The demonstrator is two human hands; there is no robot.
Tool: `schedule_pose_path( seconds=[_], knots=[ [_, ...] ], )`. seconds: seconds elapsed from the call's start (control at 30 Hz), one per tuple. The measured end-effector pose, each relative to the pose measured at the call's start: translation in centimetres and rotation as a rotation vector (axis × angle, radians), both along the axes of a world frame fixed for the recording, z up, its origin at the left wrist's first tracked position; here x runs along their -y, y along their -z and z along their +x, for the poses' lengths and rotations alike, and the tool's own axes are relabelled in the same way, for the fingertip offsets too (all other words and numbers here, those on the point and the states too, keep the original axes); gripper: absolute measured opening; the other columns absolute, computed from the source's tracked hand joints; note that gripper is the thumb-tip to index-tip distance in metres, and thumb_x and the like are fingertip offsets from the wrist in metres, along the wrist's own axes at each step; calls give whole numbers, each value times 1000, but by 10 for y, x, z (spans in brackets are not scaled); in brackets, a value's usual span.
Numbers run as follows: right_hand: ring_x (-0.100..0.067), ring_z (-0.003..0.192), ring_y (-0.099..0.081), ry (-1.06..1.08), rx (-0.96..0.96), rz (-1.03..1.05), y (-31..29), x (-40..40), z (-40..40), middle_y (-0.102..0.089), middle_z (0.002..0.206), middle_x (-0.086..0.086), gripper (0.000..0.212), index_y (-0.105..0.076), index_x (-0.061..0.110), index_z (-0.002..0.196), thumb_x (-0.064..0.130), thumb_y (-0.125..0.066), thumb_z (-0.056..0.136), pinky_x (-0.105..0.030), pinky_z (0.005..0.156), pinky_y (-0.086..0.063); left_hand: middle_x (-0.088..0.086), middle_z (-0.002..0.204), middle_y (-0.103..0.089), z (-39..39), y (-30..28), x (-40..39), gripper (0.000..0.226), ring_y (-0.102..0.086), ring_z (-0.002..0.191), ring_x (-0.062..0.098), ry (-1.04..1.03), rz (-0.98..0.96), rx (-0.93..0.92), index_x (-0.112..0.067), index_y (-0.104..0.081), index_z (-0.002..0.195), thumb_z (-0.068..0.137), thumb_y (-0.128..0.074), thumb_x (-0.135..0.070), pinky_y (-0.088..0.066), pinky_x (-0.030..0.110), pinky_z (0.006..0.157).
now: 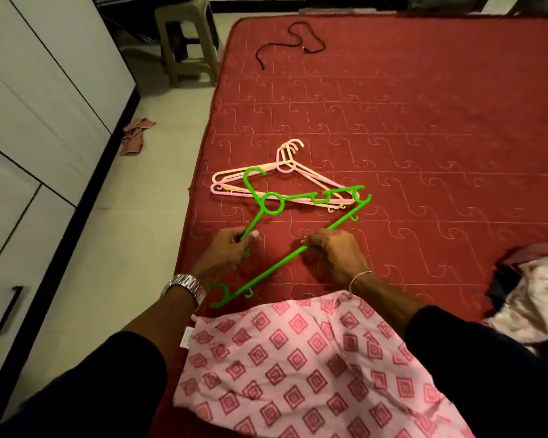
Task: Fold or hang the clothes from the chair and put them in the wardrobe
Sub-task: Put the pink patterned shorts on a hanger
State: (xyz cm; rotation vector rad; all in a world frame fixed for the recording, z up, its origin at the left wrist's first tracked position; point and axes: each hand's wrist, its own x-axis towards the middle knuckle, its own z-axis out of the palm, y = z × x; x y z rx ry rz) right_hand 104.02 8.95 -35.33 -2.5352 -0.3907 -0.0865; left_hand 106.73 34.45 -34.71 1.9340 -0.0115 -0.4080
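Pink garment (298, 368): nearest of all, a diamond-print cloth spread flat on the near edge of the bed, between the two dark sleeves.
Left hand (231, 251): just past the garment, fingers and thumb curled round the green hanger's left arm; a steel watch (185, 287) on the wrist.
Right hand (332, 252): level with the left, fingertips pinching the hanger's long bottom bar; a thin bracelet (359, 276) on the wrist.
Green hanger (271, 203): held between both hands low over the bed, hook pointing far-left, its far-right end lying across the pale hangers.
Pale hangers (285, 172): a pink and peach stack flat on the bed, just beyond the hands.
Clothes pile (532, 289): crumpled at the right edge, well apart from the hands.
Bed (424, 121): red quilted cover, running far and right.
Wardrobe (45, 105): white doors along the left.
Rag (136, 134): on the floor beside the wardrobe.
Cord (290, 39): black, looped on the far bed.
Stool (187, 36): far left, off the bed.
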Motion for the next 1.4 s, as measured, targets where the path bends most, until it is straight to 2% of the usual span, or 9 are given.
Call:
schedule_pose_path(
  seconds=[0.1,0.2,0.33,0.43,0.57,0.63,0.83,1.2,1.4],
  knots=[
    [-15,83,-72,-20,-125,11,0,-2,-31,-76,97,5,21,-77,25,109,18,-71,89,-32,75,-59,-6,55,-47,-37,-5,-4,29,-38,41,1,1,-19,-38,-13,-59,76,103,-55,-23,-30,18,38],
    [-20,103,-69,5,-2,62,1,-12,-63,-72,118,-4,27,-75,14,110,5,-75,85,-35,92,-57,-6,55,-47,-71,-5,-7,28,-39,43,3,-65,-26,-52,-13,-61,79,103,-53,-24,-31,18,40],
    [-22,83,-62,76,7,148,-3,-36,-111,-61,99,-4,10,-67,12,96,19,-70,90,-37,73,-55,-7,55,-45,-119,1,-6,29,-40,44,7,-202,-18,-66,-8,-62,83,104,-53,-26,-31,21,38],
    [-15,71,-63,72,-144,253,-3,-55,-142,-65,89,-1,20,-69,13,99,32,-70,92,-40,70,-54,-6,56,-46,-155,9,1,28,-41,46,6,-243,3,-25,-5,-64,89,103,-53,-26,-34,22,40],
    [-15,92,-68,58,-427,396,-5,-85,-175,-67,116,-4,48,-61,10,130,42,-65,95,-18,75,-50,-7,58,-48,-200,20,15,15,-40,44,7,-315,-10,-23,-12,-65,103,103,-54,-21,-34,23,40],
    [-23,106,-66,69,-475,353,1,-93,-183,-66,124,-10,44,-59,7,134,34,-59,100,-24,85,-47,-6,61,-52,-221,25,20,13,-42,44,5,-321,-1,3,-18,-62,110,102,-52,-14,-35,23,43],
    [-37,101,-66,-36,-394,222,23,-107,-205,-70,114,-20,28,-67,-1,120,14,-60,97,-43,93,-49,1,74,-57,-250,43,3,21,-45,51,7,-434,19,17,-31,-56,103,103,-48,-11,-38,25,47],
    [-26,87,-71,266,-583,350,26,-221,-180,-76,85,-13,16,-75,6,87,21,-77,82,-37,84,-54,1,91,-67,-268,52,-55,18,-64,79,21,-666,186,129,-18,-57,111,105,-46,-31,-47,33,62],
    [-38,110,-60,339,-574,150,40,-263,-169,-67,111,-18,48,-65,4,111,44,-71,87,-39,84,-47,2,96,-71,-259,58,-101,28,-65,82,26,-608,368,172,-21,-55,120,106,-39,-40,-49,34,66]
  ],
)
